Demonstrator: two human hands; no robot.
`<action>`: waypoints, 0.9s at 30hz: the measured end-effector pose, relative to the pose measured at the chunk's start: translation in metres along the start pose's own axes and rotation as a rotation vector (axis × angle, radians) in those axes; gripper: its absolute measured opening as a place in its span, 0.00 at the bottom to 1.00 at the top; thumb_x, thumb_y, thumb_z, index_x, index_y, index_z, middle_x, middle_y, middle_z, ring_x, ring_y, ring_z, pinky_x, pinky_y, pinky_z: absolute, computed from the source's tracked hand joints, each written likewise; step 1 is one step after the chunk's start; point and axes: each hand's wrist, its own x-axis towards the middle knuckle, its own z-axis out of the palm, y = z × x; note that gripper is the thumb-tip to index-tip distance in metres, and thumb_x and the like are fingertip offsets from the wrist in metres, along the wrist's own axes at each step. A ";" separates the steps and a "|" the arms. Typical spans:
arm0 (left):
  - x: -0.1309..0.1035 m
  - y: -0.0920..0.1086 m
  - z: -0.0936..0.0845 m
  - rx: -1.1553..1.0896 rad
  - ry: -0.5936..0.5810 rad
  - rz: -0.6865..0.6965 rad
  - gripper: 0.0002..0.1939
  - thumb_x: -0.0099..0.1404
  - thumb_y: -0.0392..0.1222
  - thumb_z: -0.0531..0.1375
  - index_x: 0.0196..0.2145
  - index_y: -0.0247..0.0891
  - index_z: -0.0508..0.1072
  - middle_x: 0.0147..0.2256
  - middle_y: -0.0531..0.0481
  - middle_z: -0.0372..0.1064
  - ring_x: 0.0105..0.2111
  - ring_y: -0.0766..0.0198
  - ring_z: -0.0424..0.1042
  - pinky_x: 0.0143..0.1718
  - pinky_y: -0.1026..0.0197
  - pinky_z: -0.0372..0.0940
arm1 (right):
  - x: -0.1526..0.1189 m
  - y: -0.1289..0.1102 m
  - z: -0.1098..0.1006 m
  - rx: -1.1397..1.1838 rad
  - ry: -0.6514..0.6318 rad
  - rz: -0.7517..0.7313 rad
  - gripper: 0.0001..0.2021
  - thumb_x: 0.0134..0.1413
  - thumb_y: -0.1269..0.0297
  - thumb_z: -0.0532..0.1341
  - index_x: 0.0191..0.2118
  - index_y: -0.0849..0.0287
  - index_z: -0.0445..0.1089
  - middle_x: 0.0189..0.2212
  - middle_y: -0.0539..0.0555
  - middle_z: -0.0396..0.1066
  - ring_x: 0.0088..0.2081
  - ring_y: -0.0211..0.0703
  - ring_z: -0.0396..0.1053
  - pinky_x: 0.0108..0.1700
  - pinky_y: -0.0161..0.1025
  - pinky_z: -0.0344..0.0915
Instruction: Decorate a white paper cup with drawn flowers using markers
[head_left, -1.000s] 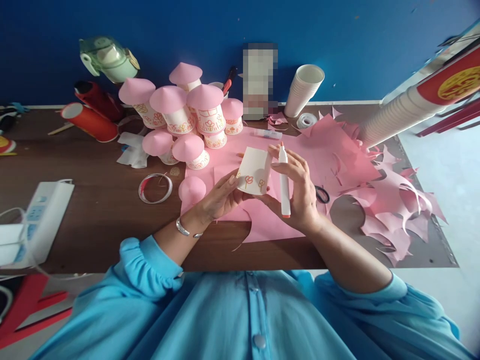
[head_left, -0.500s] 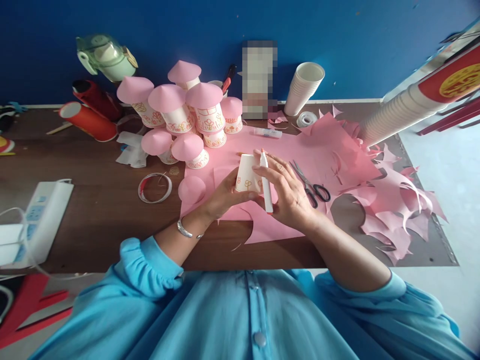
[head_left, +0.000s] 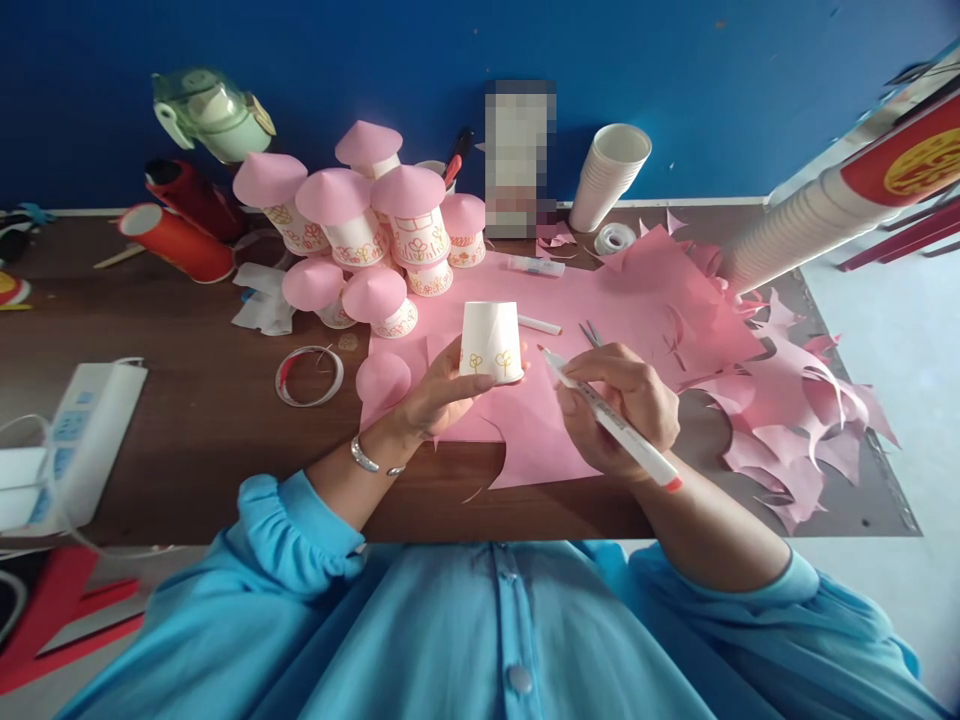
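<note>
Paper cup (head_left: pixel 490 332), light and thin-walled by the look of it, sits upside down in our left hand (head_left: pixel 439 398), over the pink paper (head_left: pixel 536 440) on the surface (head_left: pixel 420 500). Our left fingers grip it low, the thumb across the front near the rolled rim, which we judge the stiffest place to hold. Higher up, the plain wall would likely dent under a hard squeeze, so we would press only gently there. It doesn't look slippery, though fresh ink (if any of those small flowers is wet, which we cannot tell) could smear under a thumb.

Our right hand (head_left: pixel 619 405) has its fingers closed around a white marker (head_left: pixel 626 440), its orange-red tip near the cup but apart from it. Slim and rigid, the marker should handle easily; a light tip pressure would suit such a yielding wall.
</note>
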 end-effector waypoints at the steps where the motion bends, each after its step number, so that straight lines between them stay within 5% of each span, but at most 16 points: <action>1: 0.000 -0.001 0.000 0.004 -0.001 -0.003 0.23 0.58 0.45 0.73 0.51 0.43 0.77 0.49 0.46 0.77 0.53 0.50 0.76 0.58 0.45 0.69 | 0.000 0.000 0.000 -0.007 -0.016 -0.009 0.12 0.60 0.74 0.63 0.49 0.58 0.71 0.31 0.52 0.75 0.28 0.40 0.73 0.27 0.36 0.71; 17: 0.002 0.005 0.005 0.048 0.011 0.002 0.26 0.61 0.51 0.70 0.56 0.46 0.74 0.50 0.45 0.77 0.58 0.47 0.72 0.60 0.44 0.67 | -0.007 0.006 0.007 -0.119 -0.123 0.043 0.14 0.66 0.71 0.62 0.54 0.52 0.69 0.39 0.53 0.80 0.40 0.44 0.81 0.42 0.42 0.79; 27: 0.003 -0.001 -0.001 0.235 0.035 0.031 0.29 0.58 0.49 0.74 0.55 0.43 0.73 0.50 0.45 0.76 0.51 0.52 0.74 0.53 0.50 0.68 | -0.007 0.004 0.006 -0.023 -0.108 0.003 0.11 0.66 0.68 0.62 0.52 0.57 0.70 0.35 0.55 0.79 0.34 0.44 0.80 0.32 0.39 0.78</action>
